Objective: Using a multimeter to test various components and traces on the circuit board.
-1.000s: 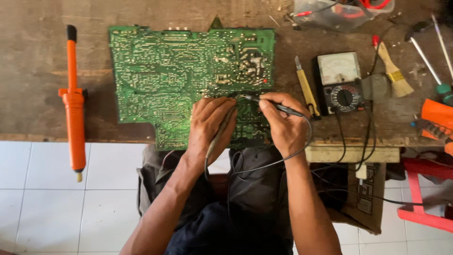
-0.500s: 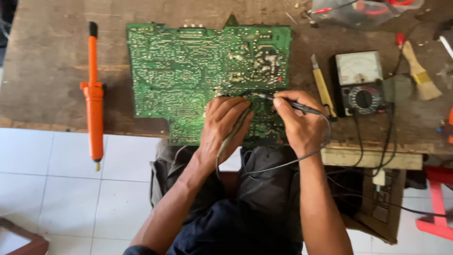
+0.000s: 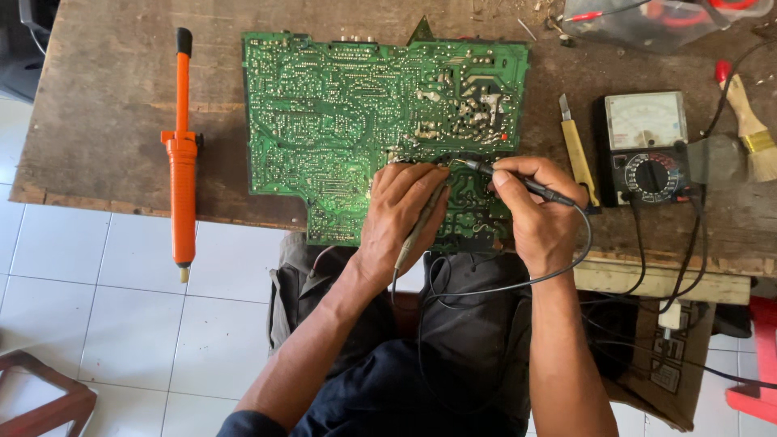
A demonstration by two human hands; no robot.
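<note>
Across the top of the view runs a worn wooden desk point(image 3: 105, 105), its near edge hanging over a white tiled floor point(image 3: 105, 291). Lying flat on the desk, solder side up, is a large green circuit board point(image 3: 340, 113), whose lower edge juts past the desk edge toward the seated person's lap. Left of the board, well apart from it, lies an orange desoldering pump point(image 3: 182, 154), its tip pointing off the desk edge. Right of the board sits an analogue multimeter point(image 3: 647, 146) with black leads running down from it; between meter and board lies a yellow utility knife point(image 3: 576, 154), and a paintbrush point(image 3: 749, 121) rests at the far right beside a clear plastic bag point(image 3: 647, 20) at the top.

Both hands work at the lower middle of the board. The left hand point(image 3: 401, 214) rests on the board, fingers curled around a slim probe point(image 3: 417, 231) that runs under the palm, its tip hidden among the solder joints. The right hand point(image 3: 538, 210) is clenched pen-fashion on a black probe point(image 3: 518, 180), whose metal tip touches the board just beside the left fingertips; its cable point(image 3: 518, 285) loops down over the lap.

Judging from this, the step in hand is probing two nearby solder points with the meter leads. A further reading would call for holding both tips steady on their joints, without slipping onto neighbouring pads, while looking at the meter's needle.
</note>
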